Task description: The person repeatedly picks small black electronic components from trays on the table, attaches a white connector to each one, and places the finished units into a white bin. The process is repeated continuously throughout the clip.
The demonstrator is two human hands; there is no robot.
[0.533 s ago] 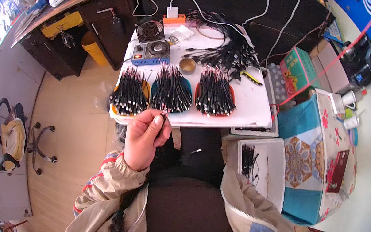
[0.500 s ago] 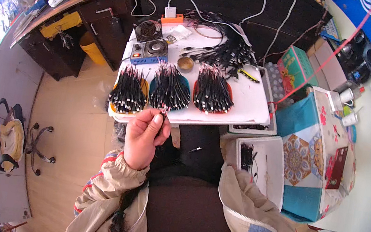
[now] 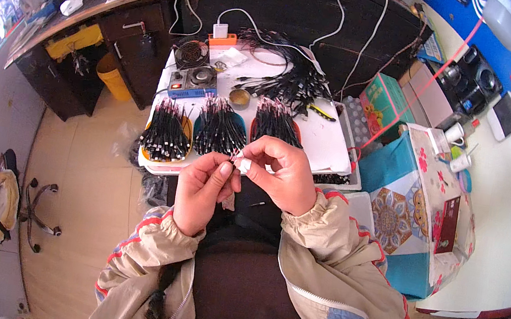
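Right hand (image 3: 285,180) has risen to meet left hand (image 3: 200,192). Desk (image 3: 329,147) carries 3 black cable bundles (image 3: 166,133) along near edge, likely for easy reach. Left fingers (image 3: 224,171) pinch thin wires (image 3: 234,156) between the hands, probably steadying them; right fingers (image 3: 259,174) narrowed there, grip unclear.

Table (image 3: 332,147), upper centre. Three trays along its near edge: left tray (image 3: 189,129), middle tray (image 3: 244,123), right tray (image 3: 299,131); cables (image 3: 220,132) in each. Device (image 3: 192,90) behind left tray, fan (image 3: 192,54) behind device. Bowl (image 3: 238,98) right of device, behind middle tray. Heap (image 3: 296,80) back right on table, pliers (image 3: 321,112) at its front right. Left hand (image 3: 200,191) and right hand (image 3: 282,177) mid-frame, wire (image 3: 234,156) between fingertips, before middle tray. Desk (image 3: 135,15) upper left, chair (image 3: 1,192) lower left, carton (image 3: 382,105) right of table.
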